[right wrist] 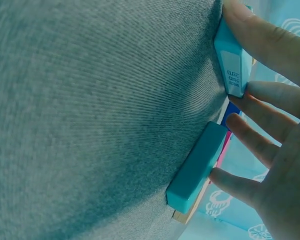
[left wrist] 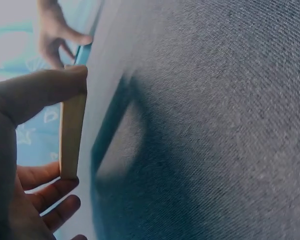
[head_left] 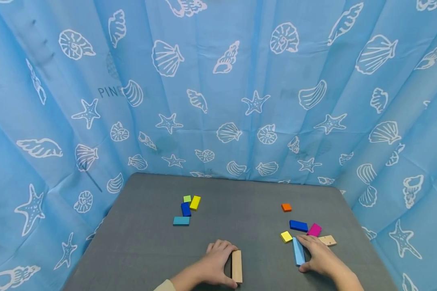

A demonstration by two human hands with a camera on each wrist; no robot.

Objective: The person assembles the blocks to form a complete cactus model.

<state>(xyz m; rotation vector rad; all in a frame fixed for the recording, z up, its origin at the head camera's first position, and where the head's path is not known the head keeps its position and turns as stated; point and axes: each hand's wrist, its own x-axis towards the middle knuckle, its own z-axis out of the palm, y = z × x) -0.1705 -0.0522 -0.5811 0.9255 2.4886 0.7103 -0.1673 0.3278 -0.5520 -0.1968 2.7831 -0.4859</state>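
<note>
My left hand (head_left: 216, 263) pinches a plain wooden block (head_left: 237, 266) by its two ends, thumb at the near end and fingers at the far end. In the left wrist view a gap shows between this wooden block (left wrist: 72, 132) and its shadow on the cloth. On the right, my right hand (head_left: 319, 256) grips a light blue block (head_left: 298, 251) endwise between thumb and fingers. The right wrist view shows a printed label on that light blue block (right wrist: 233, 62). A teal block (right wrist: 197, 167) lies beneath the right hand, hidden in the head view, near the outer fingers.
Beyond the right hand lie dark blue (head_left: 298, 225), magenta (head_left: 315, 230), yellow (head_left: 286, 237), orange (head_left: 286, 207) and wooden (head_left: 327, 241) blocks. Farther left sit teal (head_left: 181, 221), blue (head_left: 185, 209), yellow (head_left: 195, 203) and green (head_left: 187, 199) blocks. A shell-patterned curtain (head_left: 218, 101) surrounds the grey table (head_left: 145, 242).
</note>
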